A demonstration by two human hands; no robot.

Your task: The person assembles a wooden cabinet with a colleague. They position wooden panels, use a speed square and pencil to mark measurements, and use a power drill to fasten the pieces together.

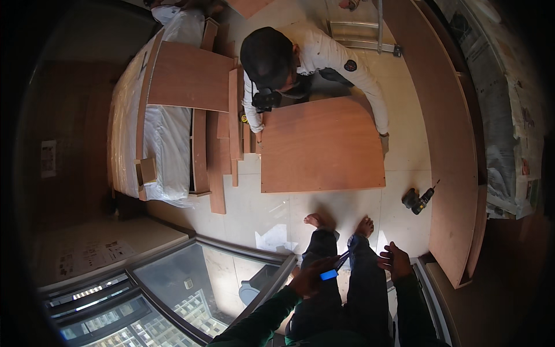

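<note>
My left hand (309,277) is closed around a small dark object with a bright blue rectangle (328,274) on its side. From it a thin dark strip runs up toward my knee; its exact kind cannot be made out. My right hand (396,261) is raised by my right knee, fingers apart and slightly curled, with nothing seen in it. Beyond my bare feet, a large reddish-brown wooden panel (321,150) is held at its two sides by a co-worker (324,52) in a dark cap and a light long-sleeved top.
A cordless drill (417,200) lies on the tiled floor at right, beside a long wooden board (442,133). Plastic-wrapped furniture (167,133) with wooden boards on and around it stands at left. A ladder (358,34) is at the back. A framed window (225,283) borders my left side.
</note>
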